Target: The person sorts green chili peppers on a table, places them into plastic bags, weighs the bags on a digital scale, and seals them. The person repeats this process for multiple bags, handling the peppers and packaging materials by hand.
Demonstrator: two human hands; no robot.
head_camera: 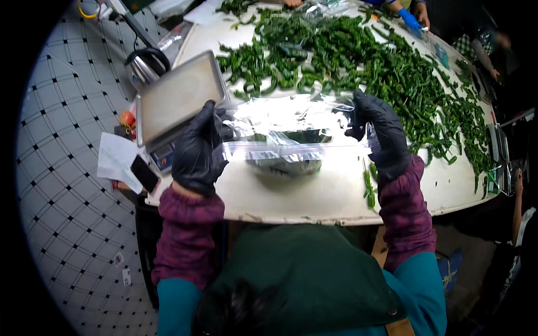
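Observation:
Stretched between both hands is a clear plastic zip bag, its seal strip running across its width. Glare hides much of the film, and dark green contents show through it. Wearing a black glove, my left hand grips the bag's left side. My right hand, gloved the same way, pinches the right side. Beyond the bag spreads a large heap of long green peppers. A few loose peppers lie on the white table beside my right wrist.
At the left, a metal tray rests over what looks like a scale. A phone, paper and an electric kettle are nearby. Across the table a co-worker's blue-gloved hand shows; more people stand at the right.

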